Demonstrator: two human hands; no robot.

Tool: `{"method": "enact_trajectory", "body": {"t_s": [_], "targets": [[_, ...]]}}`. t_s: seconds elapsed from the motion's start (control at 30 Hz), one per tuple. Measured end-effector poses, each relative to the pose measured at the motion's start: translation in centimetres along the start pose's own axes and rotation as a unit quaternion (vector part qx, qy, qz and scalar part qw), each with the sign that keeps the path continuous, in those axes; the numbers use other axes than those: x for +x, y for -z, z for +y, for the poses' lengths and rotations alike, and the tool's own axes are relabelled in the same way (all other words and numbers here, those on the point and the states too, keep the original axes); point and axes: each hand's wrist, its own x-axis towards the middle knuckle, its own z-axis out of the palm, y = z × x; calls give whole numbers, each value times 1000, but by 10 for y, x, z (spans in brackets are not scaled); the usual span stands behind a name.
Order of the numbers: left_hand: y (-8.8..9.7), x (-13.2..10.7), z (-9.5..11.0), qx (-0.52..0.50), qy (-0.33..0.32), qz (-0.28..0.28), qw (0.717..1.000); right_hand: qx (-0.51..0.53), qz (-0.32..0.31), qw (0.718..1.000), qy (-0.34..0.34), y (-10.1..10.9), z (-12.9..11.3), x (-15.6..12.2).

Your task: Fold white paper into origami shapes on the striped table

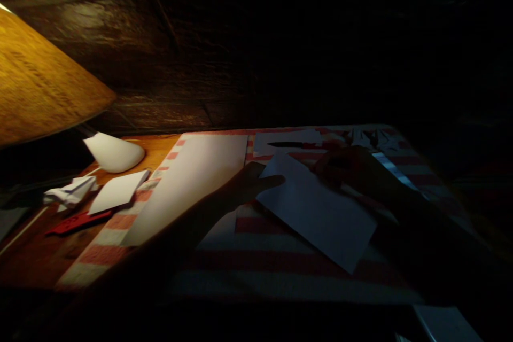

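Observation:
A white sheet of paper (316,206) lies at a slant, lifted a little off a red-and-white striped cloth (296,267). My left hand (254,179) grips its far left corner, thumb on top and fingers underneath. At the far right edge of the same sheet, my right hand (347,165) has its fingers curled and pinched on the paper; deep shadow hides their tips. Beyond the hands, a dark-bladed knife (286,145) rests on another white paper (262,144). A larger white sheet (212,165) lies flat to the left, partly under my left forearm.
A lamp with a yellow-brown shade (44,80) and white base (114,152) stands left. Near it are folded paper (74,192), a white pad (120,191) and a red object (80,222). Folded paper shapes (371,138) and a shiny strip (395,170) lie right. A dark wall (180,80) stands behind.

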Motion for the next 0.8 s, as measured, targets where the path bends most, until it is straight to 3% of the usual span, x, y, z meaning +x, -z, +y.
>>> {"method": "enact_trajectory", "body": {"t_s": [0.13, 0.27, 0.43, 0.57, 0.8], "targets": [[-3, -3, 1, 26, 29, -8, 999, -3, -44, 999, -25, -4, 9, 3], [-3, -3, 1, 28, 46, -16, 998, 26, -41, 997, -55, -9, 14, 3], [3, -5, 3, 33, 45, -49, 997, 118, -48, 989, -81, -17, 4, -2], [2, -10, 11, -29, 29, -82, 996, 72, -78, 992, -64, -26, -3, -4], [-1, -10, 15, -37, 38, 21, 998, 39, -98, 991, -80, -31, -6, -8]]}}
